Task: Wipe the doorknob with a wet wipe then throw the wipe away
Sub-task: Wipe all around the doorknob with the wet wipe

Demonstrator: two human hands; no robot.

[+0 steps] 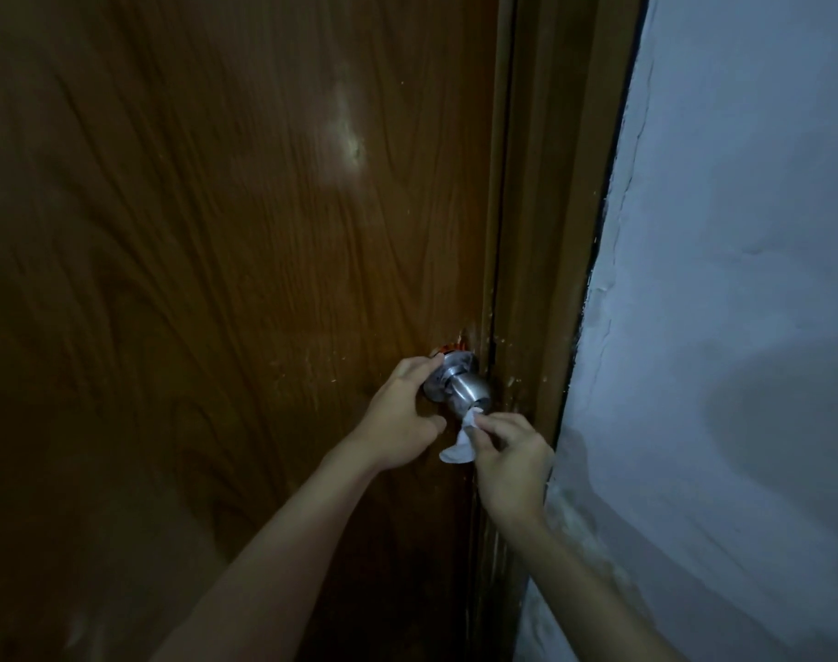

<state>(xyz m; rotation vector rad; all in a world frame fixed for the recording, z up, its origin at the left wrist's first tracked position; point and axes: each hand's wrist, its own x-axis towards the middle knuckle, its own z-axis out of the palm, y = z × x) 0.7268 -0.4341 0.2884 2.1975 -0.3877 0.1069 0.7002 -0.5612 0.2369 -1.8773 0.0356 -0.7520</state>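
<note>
- Doorknob [462, 391] wiping is the step in hand: the round metal knob sits at the right edge of the brown wooden door [216, 231], just beside the door frame [541, 231], and a wipe is touching its lower front.
- Beyond the frame, the pale plaster wall [742, 279] looks rough and cracked along the join. It lies near the right forearm but apart from the knob, and I judge it no real hindrance.
- No bin shows anywhere, so the throwing-away step will call for turning from the door to find one.
- The left hand [400, 415] rests against the door on the knob's left, fingertips touching the round base plate [438, 375]. Its fingers are loosely curled and grasp nothing; it seems to steady the knob.
- The right hand [508, 458] comes from below, its fingers pinching the wet wipe [462, 444].
- The wipe is small, white and crumpled, its top pressed to the knob's underside and its tail hanging free.
- Next, I judge, the wipe needs working round the top and neck, which the left hand partly blocks.
</note>
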